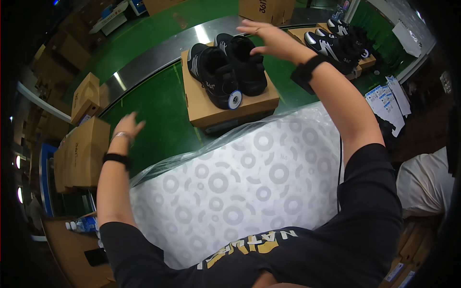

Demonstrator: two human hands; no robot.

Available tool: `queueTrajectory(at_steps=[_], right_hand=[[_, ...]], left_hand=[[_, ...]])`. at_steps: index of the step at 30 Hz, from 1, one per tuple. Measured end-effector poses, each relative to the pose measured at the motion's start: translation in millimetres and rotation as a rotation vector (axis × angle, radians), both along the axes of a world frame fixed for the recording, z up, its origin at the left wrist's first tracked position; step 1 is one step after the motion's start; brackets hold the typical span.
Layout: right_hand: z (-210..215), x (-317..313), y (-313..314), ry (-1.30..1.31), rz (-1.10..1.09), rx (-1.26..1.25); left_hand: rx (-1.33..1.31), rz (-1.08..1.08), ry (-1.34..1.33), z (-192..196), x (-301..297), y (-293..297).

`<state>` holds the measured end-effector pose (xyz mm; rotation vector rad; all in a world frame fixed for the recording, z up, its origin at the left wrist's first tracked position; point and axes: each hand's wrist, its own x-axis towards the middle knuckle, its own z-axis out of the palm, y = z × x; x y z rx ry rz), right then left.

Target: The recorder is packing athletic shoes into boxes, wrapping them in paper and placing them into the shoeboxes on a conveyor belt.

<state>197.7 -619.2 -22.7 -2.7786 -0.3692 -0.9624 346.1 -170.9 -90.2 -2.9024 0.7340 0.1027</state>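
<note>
A pair of black sneakers [217, 72] stands on a closed brown shoebox [196, 103] on the green conveyor belt [153, 105]. From the heel of the left sneaker hangs a round white-and-blue tag [235, 99]. My right hand [273, 42] is beside the right sneaker, fingers stretched out and holding nothing. Its thumb comes close to that shoe; whether they touch I cannot tell. Over the belt to the left, my left hand [127, 126] is slightly blurred, with its fingers apart and nothing in them. Nearest my body lies a stack of white wrapping paper [230, 182] printed with grey rings, partly under clear plastic.
More black sneakers [331, 48] sit on boxes at the far right, near hanging paper sheets [386, 101]. Brown cartons [86, 156] line the left. A water bottle [84, 224] and a dark phone-like object [96, 257] lie at lower left. A metal rail [158, 57] edges the belt.
</note>
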Motion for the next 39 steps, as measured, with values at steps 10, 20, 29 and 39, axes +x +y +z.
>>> queueTrajectory(at_steps=[10,20,29,39], right_hand=[[-12.0,77.4,21.0,0.442,-0.101,0.551],[16.5,-7.8,149.7,0.199,-0.117,-0.045],[14.4,16.1,189.7,-0.429,0.586,0.237],[-42.5,-138.0,266.9,0.937,0.582,1.428]], left_hand=[[-0.817,-0.454,-0.092,45.2,-35.6,-222.3],[-1.112,-0.195,0.318,37.9,-52.8,-122.4],[-1.243,-0.038,-0.258,67.7,-254.1,3.3],[-0.592,0.809,0.278,10.1,-362.0,167.3]])
